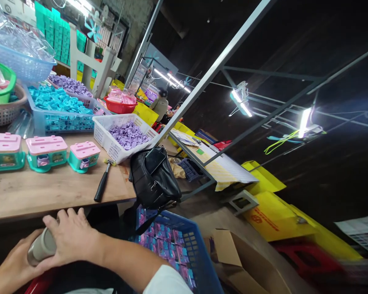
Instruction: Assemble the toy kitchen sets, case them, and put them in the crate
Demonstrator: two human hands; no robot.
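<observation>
Low at the left, in front of the bench edge, both my hands are closed around a grey thermos bottle (43, 248) with a shiny metal band. My left hand (16, 261) wraps its lower side. My right hand (75, 237) grips it from the other side, fingers over the upper part; my palms hide much of it. Above the hands, on the wooden bench (64, 192), lie a hammer (103, 181) with a black handle and several small toy cases with pink lids and teal bases, among them a middle case (46, 153) and a smaller case (84, 156).
A black bag (155, 183) with a phone on it hangs at the bench corner. Below stands a blue crate (202, 253) of packed cases, beside a cardboard box (248, 261). Baskets of blue parts (58, 100) and purple parts (130, 134) line the bench. A person (161, 106) sits farther back.
</observation>
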